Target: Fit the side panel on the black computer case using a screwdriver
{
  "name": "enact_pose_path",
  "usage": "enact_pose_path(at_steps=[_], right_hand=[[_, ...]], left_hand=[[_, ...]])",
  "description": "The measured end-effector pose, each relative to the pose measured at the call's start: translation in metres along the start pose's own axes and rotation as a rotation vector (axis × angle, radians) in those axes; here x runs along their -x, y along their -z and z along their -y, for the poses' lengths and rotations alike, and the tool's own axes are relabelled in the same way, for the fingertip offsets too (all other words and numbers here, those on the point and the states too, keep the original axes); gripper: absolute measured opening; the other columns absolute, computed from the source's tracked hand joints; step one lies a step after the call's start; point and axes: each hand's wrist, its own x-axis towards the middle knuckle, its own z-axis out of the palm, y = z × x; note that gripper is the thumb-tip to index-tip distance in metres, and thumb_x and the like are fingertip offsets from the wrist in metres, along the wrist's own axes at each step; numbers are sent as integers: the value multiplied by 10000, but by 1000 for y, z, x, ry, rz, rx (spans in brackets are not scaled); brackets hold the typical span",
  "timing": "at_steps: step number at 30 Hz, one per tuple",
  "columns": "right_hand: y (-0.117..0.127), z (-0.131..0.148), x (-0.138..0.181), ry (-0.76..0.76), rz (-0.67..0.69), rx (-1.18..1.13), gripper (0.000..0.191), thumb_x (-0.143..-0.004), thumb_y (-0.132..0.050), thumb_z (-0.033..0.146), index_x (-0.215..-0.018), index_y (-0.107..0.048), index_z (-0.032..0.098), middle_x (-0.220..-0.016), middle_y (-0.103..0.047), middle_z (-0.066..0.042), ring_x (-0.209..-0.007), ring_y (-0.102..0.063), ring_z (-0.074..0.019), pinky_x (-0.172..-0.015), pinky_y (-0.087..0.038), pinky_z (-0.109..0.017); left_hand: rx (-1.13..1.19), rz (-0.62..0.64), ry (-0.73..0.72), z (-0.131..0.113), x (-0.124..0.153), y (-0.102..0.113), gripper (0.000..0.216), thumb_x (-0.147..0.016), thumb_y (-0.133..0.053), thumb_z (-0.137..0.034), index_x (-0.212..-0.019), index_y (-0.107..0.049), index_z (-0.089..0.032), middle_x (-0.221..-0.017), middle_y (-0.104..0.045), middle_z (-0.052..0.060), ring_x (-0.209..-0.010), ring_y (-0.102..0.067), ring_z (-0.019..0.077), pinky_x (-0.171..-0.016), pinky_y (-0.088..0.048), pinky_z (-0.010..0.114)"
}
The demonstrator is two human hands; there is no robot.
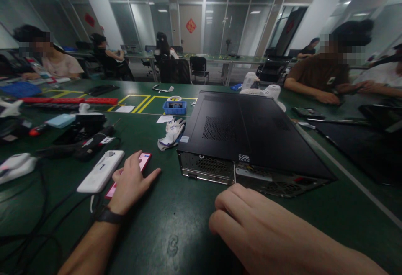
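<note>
Here the right hand (248, 220), the nearer of 2, curls round a thin pale metal shaft (234, 174) pointing forward at the near panel of the black, boxy computer case (232, 114) lying flat on the green worktop (176, 224), while the left hand (130, 181) spreads loosely over a red-edged phone (145, 161).

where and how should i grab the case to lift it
Probably by both sides, left hand coming from the left and right hand from the right: the case lies flat and wide, its top showing no handle.
</note>
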Motion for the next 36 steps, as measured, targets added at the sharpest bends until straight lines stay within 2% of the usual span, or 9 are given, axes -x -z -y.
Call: enact_pose_path(at_steps=[11, 14, 16, 18, 20, 25, 29, 31, 36], right_hand=[[3, 1, 0, -9, 15, -22, 96, -817, -681, 161, -811, -592, 196, -869, -640, -39, -746, -541, -178, -629, -411, -290], [4, 1, 1, -18, 18, -22, 96, -823, -679, 160, -812, -591, 198, -883, -643, -41, -752, -543, -181, -628, -407, -292], [5, 2, 1, -25, 22, -19, 93, -826, -680, 169, -819, -592, 199, -898, -646, -45, -758, -543, -185, -633, -406, -294], [6, 2, 2, -34, 33, -19, 93, -824, -679, 167, -828, -592, 199, -906, -646, -48, -770, -545, -190, -649, -407, -296], [6, 4, 3, -43, 45, -25, 101, -819, -673, 143, -836, -591, 200, -909, -644, -46, -786, -546, -192, -668, -407, -297], [10, 6, 2, -91, 51, -54, 156, -794, -664, 91, -797, -558, 205, -892, -625, -35, -770, -525, -183, -680, -387, -296], [14, 6, 1, -132, 66, -89, 208, -759, -717, 95, -762, -544, 210, -867, -614, -19, -759, -510, -175, -671, -377, -292], [16, 5, 3, -136, 74, -115, 206, -770, -722, 90, -769, -555, 211, -862, -618, -10, -760, -516, -167, -675, -383, -286], [30, -9, 19, -243, -7, -232, 285, -715, -828, 222, -895, -608, 234, -982, -645, 5, -870, -578, -172, -730, -431, -271]], left_hand=[[136, -77, 26, -7, 1, 7, 816, -814, -595, -574, -1451, -420, -96, -1469, -510, 242, -1366, -474, 415, -1076, -378, 615], [242, -97, 22, -17, 3, 20, 807, -786, -624, -615, -1377, -478, -84, -1326, -600, 222, -1175, -615, 354, -1006, -471, 526], [365, -46, 5, -28, 9, 33, 651, -827, -589, -637, -1243, -555, -137, -1100, -678, 122, -944, -674, 248, -833, -548, 388], [658, 203, 15, -42, 19, 47, 473, -831, -638, -601, -1018, -614, -167, -839, -651, 35, -732, -622, 175, -677, -510, 304], [811, 553, -37, -58, 32, 57, 384, -844, -671, -549, -880, -638, -169, -712, -592, -9, -637, -533, 120, -595, -429, 246], [1297, 1540, -172, -105, 66, 46, 425, -677, -831, -501, -909, -741, -157, -749, -671, 23, -616, -556, 111, -573, -421, 234], [1469, 1659, -233, -145, 79, 26, 347, -691, -827, -491, -837, -770, -181, -689, -631, -13, -565, -446, 85, -519, -355, 217], [1593, 1659, -299, -160, 81, 22, 414, -715, -789, -568, -880, -790, -188, -777, -685, 15, -720, -550, 149, -680, -459, 266], [1703, 1700, -219, -170, 82, 20, 416, -688, -832, -512, -924, -822, -170, -817, -705, 43, -744, -580, 151, -777, -470, 268]])
